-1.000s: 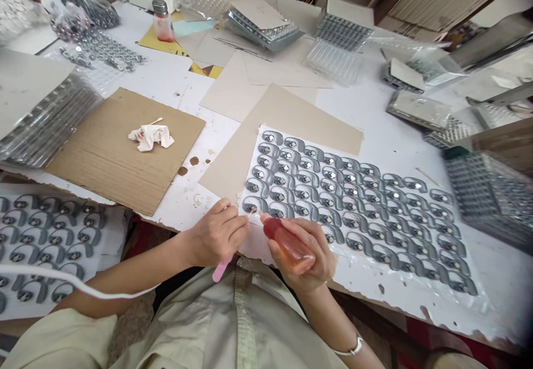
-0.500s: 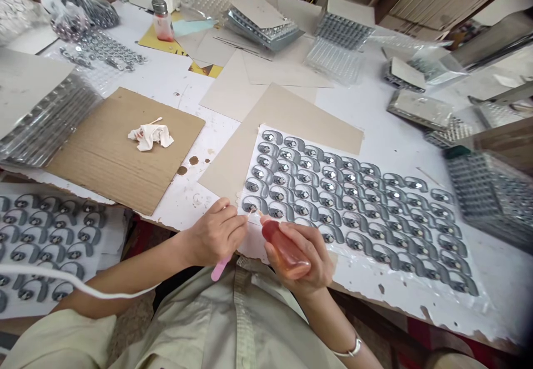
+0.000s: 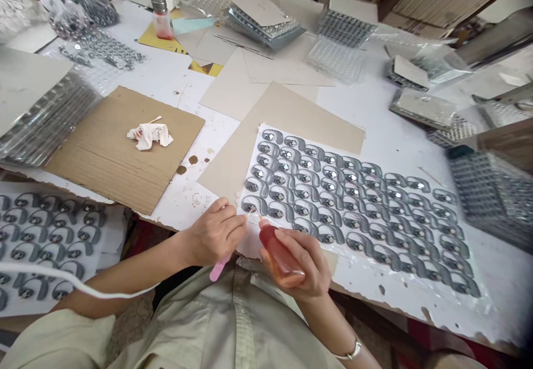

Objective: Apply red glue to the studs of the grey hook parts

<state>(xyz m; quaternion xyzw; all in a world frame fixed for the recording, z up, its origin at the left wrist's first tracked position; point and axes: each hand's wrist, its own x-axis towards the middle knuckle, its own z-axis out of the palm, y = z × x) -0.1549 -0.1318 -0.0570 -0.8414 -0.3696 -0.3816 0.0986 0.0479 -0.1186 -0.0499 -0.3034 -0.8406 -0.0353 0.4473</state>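
- Landmark: white sheet (image 3: 253, 162), set with rows of grey curved pieces (image 3: 255, 203), each with a shiny round part.
- Left hand (image 3: 220, 233): at the sheet's near left corner, clenched around a pink stick (image 3: 220, 268); its thin tip is at the corner piece, contact too small to tell.
- Right hand (image 3: 314, 263): in front of the sheet's near edge, fingers wrapped round a squeeze bottle (image 3: 281, 255) of red-orange liquid.
- Bottle: within the right hand, tilted, nozzle towards the sheet's near left corner, close to the left fingers.
- Beige card (image 3: 270, 108): beyond and left of the sheet, partly beneath it.
- Brown cardboard (image 3: 112, 163): left of the sheet, bearing a crumpled, red-stained tissue (image 3: 150, 136) and a cotton swab (image 3: 155, 119).
- Glass jar (image 3: 162, 19), metal lid: far left beyond the sheet, upright, some red inside.
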